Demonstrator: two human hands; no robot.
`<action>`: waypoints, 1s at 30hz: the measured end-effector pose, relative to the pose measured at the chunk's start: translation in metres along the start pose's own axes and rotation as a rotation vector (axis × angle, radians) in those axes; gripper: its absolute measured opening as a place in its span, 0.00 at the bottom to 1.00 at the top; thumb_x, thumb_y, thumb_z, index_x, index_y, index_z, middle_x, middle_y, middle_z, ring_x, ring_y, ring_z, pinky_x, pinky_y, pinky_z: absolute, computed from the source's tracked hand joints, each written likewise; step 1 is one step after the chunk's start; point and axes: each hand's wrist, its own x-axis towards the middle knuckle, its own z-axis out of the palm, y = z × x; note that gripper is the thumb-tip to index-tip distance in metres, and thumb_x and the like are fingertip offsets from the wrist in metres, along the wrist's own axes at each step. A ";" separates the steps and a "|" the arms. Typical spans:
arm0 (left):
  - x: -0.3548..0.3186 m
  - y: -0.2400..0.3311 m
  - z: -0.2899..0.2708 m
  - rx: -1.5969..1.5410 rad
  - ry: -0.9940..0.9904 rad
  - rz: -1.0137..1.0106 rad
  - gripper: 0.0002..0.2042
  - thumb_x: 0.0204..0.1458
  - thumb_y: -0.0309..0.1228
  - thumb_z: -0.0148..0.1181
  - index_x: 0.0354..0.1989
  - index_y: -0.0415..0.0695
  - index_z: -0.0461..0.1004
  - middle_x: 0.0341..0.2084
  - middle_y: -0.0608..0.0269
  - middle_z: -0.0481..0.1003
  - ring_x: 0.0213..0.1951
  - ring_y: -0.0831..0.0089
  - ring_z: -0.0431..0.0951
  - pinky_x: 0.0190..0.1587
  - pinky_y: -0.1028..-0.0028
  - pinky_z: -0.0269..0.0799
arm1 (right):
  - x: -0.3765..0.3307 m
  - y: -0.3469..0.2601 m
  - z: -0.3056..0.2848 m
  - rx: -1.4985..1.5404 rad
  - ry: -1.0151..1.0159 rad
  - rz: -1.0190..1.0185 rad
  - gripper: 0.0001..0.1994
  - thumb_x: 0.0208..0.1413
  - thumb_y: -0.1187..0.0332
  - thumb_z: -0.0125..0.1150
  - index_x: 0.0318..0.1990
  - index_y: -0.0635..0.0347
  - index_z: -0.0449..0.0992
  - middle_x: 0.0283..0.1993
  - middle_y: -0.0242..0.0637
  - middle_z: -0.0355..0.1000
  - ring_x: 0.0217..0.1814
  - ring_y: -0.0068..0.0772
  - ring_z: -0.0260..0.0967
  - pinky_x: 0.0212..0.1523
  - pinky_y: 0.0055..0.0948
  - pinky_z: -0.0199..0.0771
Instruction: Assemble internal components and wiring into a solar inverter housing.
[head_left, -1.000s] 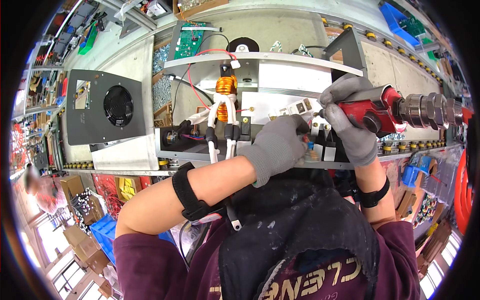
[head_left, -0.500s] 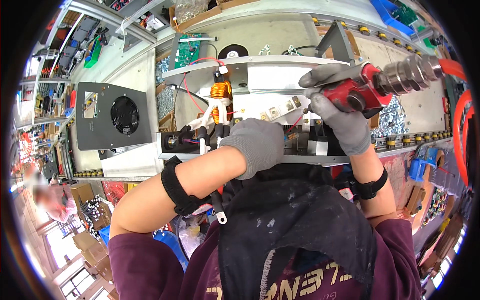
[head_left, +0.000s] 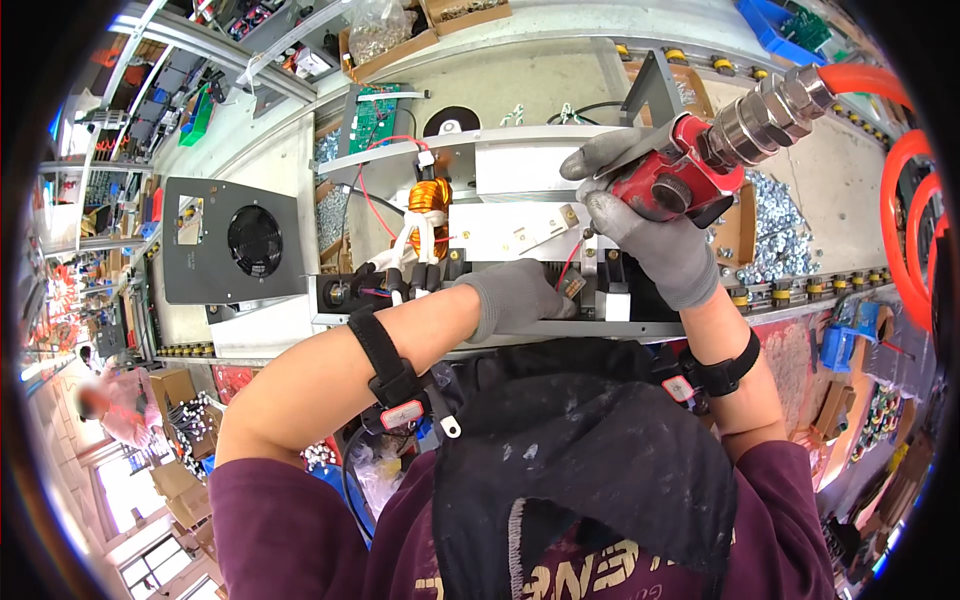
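My right hand (head_left: 655,235), in a grey glove, wraps around a red air-powered tool (head_left: 660,185) with a metal hose coupling; its working end is hidden. The tool is above the right part of an open metal chassis (head_left: 490,330). Lower in the chassis, my gloved left hand (head_left: 520,297) has its fingers bent together beside a small part (head_left: 572,285) with a red wire; its fingertips are partly hidden. A pale metal bar (head_left: 545,232) with bolt holes lies slanted between my hands. Further left stands an orange copper-wound coil (head_left: 430,200) with white-sleeved cables.
An orange air hose (head_left: 890,200) loops at the right. Left of the chassis is a dark panel with a fan (head_left: 254,240). Loose metal fasteners (head_left: 775,225) lie right of it, and a green circuit board (head_left: 375,120) stands behind. Roller tracks (head_left: 800,292) run along the bench.
My right hand and the air tool have shifted left. My left hand has moved nearer to me, away from the pale bar and down beside the small wired part. The view has shifted slightly.
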 end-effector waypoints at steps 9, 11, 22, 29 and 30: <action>-0.037 0.026 -0.037 0.198 0.603 -0.273 0.13 0.49 0.40 0.59 0.32 0.41 0.72 0.24 0.56 0.76 0.30 0.56 0.77 0.33 0.62 0.71 | -0.002 0.003 -0.003 0.031 0.011 0.011 0.16 0.44 0.80 0.60 0.43 0.66 0.70 0.39 0.38 0.73 0.43 0.26 0.71 0.42 0.27 0.75; -0.032 0.022 -0.044 -0.132 0.592 -0.307 0.12 0.49 0.38 0.58 0.32 0.41 0.72 0.24 0.55 0.76 0.30 0.55 0.77 0.32 0.60 0.71 | -0.002 0.004 -0.003 0.054 0.009 0.000 0.16 0.44 0.80 0.60 0.43 0.66 0.69 0.40 0.38 0.72 0.43 0.26 0.71 0.42 0.28 0.75; -0.061 -0.001 -0.083 0.125 0.635 -0.472 0.18 0.51 0.43 0.54 0.43 0.43 0.72 0.33 0.52 0.76 0.38 0.60 0.77 0.43 0.66 0.70 | -0.008 -0.004 0.002 0.013 0.081 0.103 0.16 0.47 0.84 0.55 0.45 0.66 0.68 0.41 0.41 0.72 0.44 0.27 0.71 0.44 0.26 0.74; -0.166 -0.134 -0.087 -0.291 1.104 -0.287 0.17 0.51 0.43 0.55 0.43 0.44 0.74 0.32 0.55 0.77 0.37 0.67 0.77 0.42 0.72 0.69 | -0.014 -0.002 -0.003 -0.055 0.086 0.189 0.21 0.50 0.71 0.59 0.52 0.58 0.63 0.45 0.41 0.66 0.35 0.21 0.66 0.28 0.19 0.66; -0.182 -0.165 -0.078 -0.288 1.177 -0.311 0.17 0.51 0.43 0.55 0.43 0.44 0.75 0.32 0.55 0.77 0.37 0.67 0.78 0.42 0.72 0.69 | -0.013 0.000 -0.004 -0.043 0.078 0.183 0.22 0.50 0.70 0.60 0.53 0.57 0.62 0.46 0.41 0.66 0.34 0.21 0.64 0.27 0.19 0.65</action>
